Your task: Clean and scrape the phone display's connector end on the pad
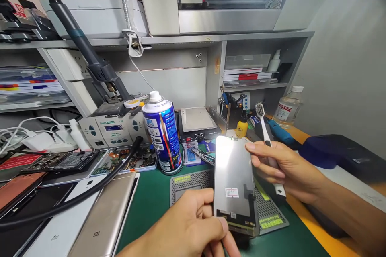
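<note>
A phone screen [233,176], its silvery back facing me, is held up at the middle of the bench. A small white label with handwriting is stuck on it, and a dark ribbon strip runs along its lower end. My left hand [193,225] grips its lower left edge between thumb and fingers. At the upper right edge, my right hand [280,162] pinches the screen with its fingertips. A white and black brush [265,130] like a toothbrush, bristles upward, passes through the right hand's fingers. Beneath the screen lies a grey perforated pad [269,213] with yellow print.
A blue spray can [163,136] stands left of the screen, before a heating plate [199,120]. Several phones [99,221] and a black hose [99,188] occupy the left. A soldering station [114,130], yellow bottle [241,126] and clear bottle [288,108] stand at the back.
</note>
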{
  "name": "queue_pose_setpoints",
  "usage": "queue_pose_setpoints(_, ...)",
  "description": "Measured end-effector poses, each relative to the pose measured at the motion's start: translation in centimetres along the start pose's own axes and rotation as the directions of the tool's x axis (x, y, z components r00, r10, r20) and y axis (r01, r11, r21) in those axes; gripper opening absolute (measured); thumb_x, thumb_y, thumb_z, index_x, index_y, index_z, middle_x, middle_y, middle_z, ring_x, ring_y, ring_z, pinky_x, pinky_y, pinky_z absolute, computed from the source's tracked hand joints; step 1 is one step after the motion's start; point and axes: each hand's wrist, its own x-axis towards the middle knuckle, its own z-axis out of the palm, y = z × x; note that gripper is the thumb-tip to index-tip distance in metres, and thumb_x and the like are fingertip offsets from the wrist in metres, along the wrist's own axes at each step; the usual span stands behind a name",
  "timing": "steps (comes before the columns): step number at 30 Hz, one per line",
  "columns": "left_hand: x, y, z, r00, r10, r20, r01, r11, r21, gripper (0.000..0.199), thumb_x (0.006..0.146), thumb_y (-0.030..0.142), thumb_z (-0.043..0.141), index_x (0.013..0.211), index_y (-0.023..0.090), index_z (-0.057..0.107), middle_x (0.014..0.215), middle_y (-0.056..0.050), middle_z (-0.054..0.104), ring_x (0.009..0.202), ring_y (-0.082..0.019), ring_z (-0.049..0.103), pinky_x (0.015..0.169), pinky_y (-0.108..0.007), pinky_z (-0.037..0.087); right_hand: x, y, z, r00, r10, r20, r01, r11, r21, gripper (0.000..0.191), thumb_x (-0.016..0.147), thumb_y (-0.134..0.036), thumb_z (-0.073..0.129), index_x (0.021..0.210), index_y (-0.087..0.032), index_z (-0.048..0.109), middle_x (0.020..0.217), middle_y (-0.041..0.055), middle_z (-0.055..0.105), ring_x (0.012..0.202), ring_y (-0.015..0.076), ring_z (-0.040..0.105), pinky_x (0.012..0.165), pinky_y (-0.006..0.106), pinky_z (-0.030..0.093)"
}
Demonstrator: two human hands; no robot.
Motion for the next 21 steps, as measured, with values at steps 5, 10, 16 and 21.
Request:
queue_pose_setpoints(5,0.1,-0.1,0.1,0.999,-0.018,-0.029,0.017,1.0,-0.011,0.059,0.082,0.06,0.067,0.116,0.013,0.06,0.075,-0.008,0.071,0.057,-0.012,0.056,0.059,-0.024,0.04,-0.2,-0.4,0.3,0.998,-0.015,0.058,0.012,0.998,0.066,0.042,0.085,-0.048,0.09,0.067,-0.014,0.072,0.046,-0.0096,0.036,0.041,0.0034,0.017,0.038,0.015,0.021)
queue_pose_setpoints(10,0.4,-0.3,0.4,0.996,-0.014,-0.091,0.019,0.998,0.057,0.071,0.076,0.079,0.068,0.104,0.014,0.058,0.084,-0.012,0.072,0.057,-0.011,0.055,0.059,-0.026,0.043,-0.9,-0.6,0.2,0.995,-0.054,0.084,0.044,0.992,0.115,0.038,0.081,-0.046,0.092,0.071,-0.015,0.072,0.066,-0.003,0.056,0.044,0.0017,0.021,0.038,0.014,0.022)
queue_pose_setpoints(16,0.5,-1.0,0.2,0.993,0.052,-0.106,-0.042,0.995,0.092,0.064,0.086,0.075,0.069,0.102,0.014,0.061,0.092,-0.014,0.075,0.058,-0.01,0.056,0.058,-0.023,0.041,-0.8,0.2,-0.6,0.986,-0.048,0.158,0.034,0.995,0.094,0.044,0.081,-0.053,0.09,0.068,-0.016,0.071,0.057,-0.0053,0.046,0.043,0.0026,0.02,0.038,0.015,0.019)
queue_pose_setpoints(21,0.5,-1.5,0.0,0.991,0.085,-0.106,-0.077,0.994,0.076,0.056,0.092,0.066,0.07,0.105,0.012,0.065,0.091,-0.012,0.074,0.059,-0.01,0.055,0.059,-0.022,0.042,-1.1,0.1,-0.3,0.977,-0.047,0.207,0.03,0.996,0.083,0.045,0.08,-0.054,0.091,0.067,-0.016,0.07,0.057,-0.0025,0.052,0.042,0.0029,0.021,0.038,0.016,0.018)
